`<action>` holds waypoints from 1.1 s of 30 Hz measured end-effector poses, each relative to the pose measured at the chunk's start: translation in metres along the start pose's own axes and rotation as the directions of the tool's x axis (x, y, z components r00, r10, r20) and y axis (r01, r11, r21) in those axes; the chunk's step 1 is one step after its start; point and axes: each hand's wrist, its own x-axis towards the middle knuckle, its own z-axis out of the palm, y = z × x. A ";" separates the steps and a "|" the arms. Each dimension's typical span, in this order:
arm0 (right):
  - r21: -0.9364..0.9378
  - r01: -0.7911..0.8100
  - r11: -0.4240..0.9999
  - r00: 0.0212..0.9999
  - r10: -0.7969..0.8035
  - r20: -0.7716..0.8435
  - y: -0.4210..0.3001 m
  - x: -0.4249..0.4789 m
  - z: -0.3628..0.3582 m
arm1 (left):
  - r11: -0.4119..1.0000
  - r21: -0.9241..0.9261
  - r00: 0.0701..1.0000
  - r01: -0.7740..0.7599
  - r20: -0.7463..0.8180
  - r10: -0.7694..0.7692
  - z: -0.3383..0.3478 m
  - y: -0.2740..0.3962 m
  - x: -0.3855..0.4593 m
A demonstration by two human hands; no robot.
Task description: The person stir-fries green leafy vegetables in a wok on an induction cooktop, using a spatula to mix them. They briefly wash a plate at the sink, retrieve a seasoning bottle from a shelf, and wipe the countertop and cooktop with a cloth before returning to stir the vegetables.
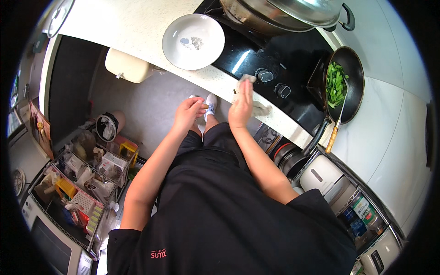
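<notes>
My right hand (pixel 241 105) lies with fingers extended over a pale grey cloth (pixel 261 109) at the front edge of the speckled countertop (pixel 285 123). The cloth shows beyond my fingertips and beside my palm. A small dark bit (pixel 235 91) is on the counter beside those fingers. My left hand (pixel 188 111) hangs in front of my body above the floor, fingers curled. From its fingertips sticks out a small brown object (pixel 205 106), mostly hidden. Past the cloth is the black glass gas hob (pixel 247 65) with two knobs (pixel 264 75).
A white bowl (pixel 206 56) overlaps the hob's left edge. At the back sits a lidded steel pot (pixel 275 20). To the right, a wok (pixel 355 86) holds green vegetables (pixel 335 84) and a spatula (pixel 338 120); its handle juts past the counter edge. Wire baskets (pixel 92 168) stand lower left.
</notes>
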 end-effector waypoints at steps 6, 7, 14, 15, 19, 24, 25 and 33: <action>0.248 0.055 0.967 0.996 -0.070 0.051 -0.031 0.022 0.034 | 1.000 0.023 0.999 -0.011 0.046 0.010 0.023 0.021 0.012; 0.329 -0.023 0.944 0.999 0.010 0.043 -0.034 0.028 0.031 | 1.000 0.021 0.998 -0.016 0.054 0.014 0.026 0.025 0.013; 0.534 -0.182 0.826 0.951 0.286 -0.118 -0.022 0.064 -0.027 | 0.984 -0.128 0.982 -0.125 -0.154 0.105 0.024 0.042 0.035; 0.545 -0.180 0.819 0.949 0.290 -0.123 -0.012 0.064 -0.031 | 0.979 -0.144 0.973 -0.144 -0.200 0.113 0.023 0.049 0.038; 0.086 -0.012 0.996 0.995 0.003 0.097 0.006 0.040 -0.048 | 0.960 -0.188 0.949 -0.208 -0.275 0.152 0.004 0.079 0.058; -0.062 0.039 0.997 0.994 -0.032 0.107 0.014 -0.004 -0.033 | 0.972 -0.180 0.971 -0.149 -0.212 0.110 -0.020 0.104 0.073; -0.109 0.033 0.994 0.997 -0.025 0.077 0.011 -0.008 -0.027 | 0.974 -0.173 0.976 -0.144 -0.189 0.110 -0.026 0.109 0.076; -0.045 -0.207 0.977 0.972 0.200 -0.126 -0.102 0.001 0.077 | 0.981 -0.146 0.987 -0.125 -0.119 0.108 -0.112 0.146 0.066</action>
